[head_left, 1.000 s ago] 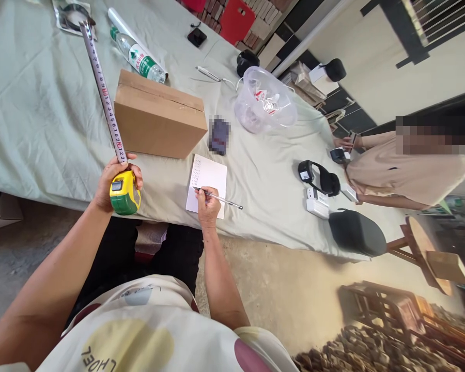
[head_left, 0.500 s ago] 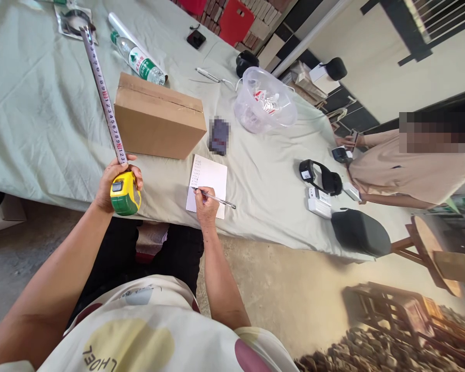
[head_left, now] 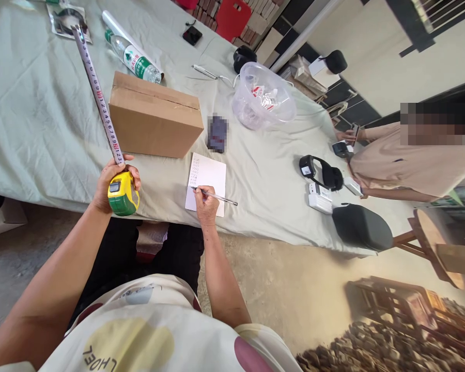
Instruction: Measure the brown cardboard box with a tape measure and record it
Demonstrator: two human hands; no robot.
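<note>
My left hand [head_left: 104, 189] is closed around a yellow and green tape measure [head_left: 123, 194]. Its blade extends up and to the left, beside a closed cardboard box [head_left: 155, 124], and ends over a small plastic packet [head_left: 66, 20]. In my right hand [head_left: 206, 206] is a slim pen [head_left: 225, 199], gripped near its tip. The tip rests on a white sheet of paper [head_left: 217, 173] with a column of handwritten lines. A dark pixelated item [head_left: 217, 134] lies just above the sheet.
A water bottle [head_left: 134, 58] lies behind the box beside a white roll. A clear plastic basket [head_left: 251, 116] holds packets. To the right are a black headset [head_left: 321, 174], white boxes [head_left: 320, 199] and a black case [head_left: 361, 226]. Another person [head_left: 403, 160] stands at the table's far right.
The table scene has shifted slightly up and left in view. Both hands keep their holds; the pen has tilted slightly at the paper.
</note>
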